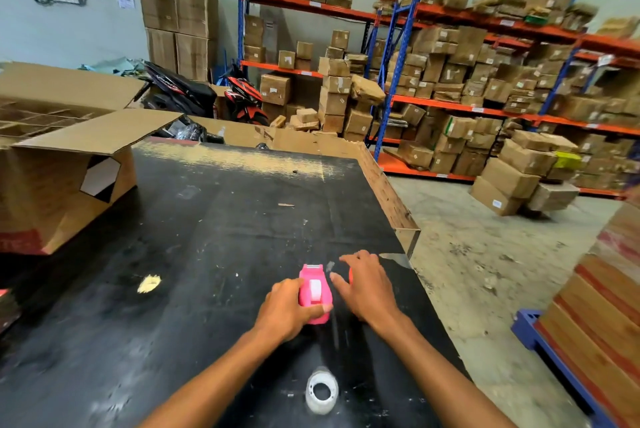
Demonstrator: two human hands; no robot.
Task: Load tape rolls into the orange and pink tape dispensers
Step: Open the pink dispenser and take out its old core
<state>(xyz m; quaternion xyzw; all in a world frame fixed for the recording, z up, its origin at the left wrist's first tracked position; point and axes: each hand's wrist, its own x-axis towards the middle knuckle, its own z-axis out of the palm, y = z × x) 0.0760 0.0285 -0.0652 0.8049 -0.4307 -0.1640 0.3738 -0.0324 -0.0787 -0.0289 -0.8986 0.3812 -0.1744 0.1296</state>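
Note:
A pink tape dispenser (314, 289) stands on the black table (194, 254) with a white tape roll seated in its slot. My left hand (287, 311) grips the dispenser's left side and rear, thumb across its back. My right hand (369, 289) hovers just right of it, fingers spread, holding nothing that I can see. A sliver of the orange dispenser (350, 275) peeks out beneath the right hand's fingers, mostly hidden. A loose clear tape roll (321, 392) lies flat on the table nearer to me, between my forearms.
An open cardboard box (65, 182) sits on the table's left part. The table's right edge (412, 244) drops to a concrete floor. Stacked cartons on a blue pallet (602, 296) stand at right. Shelving racks with boxes and parked motorbikes fill the background.

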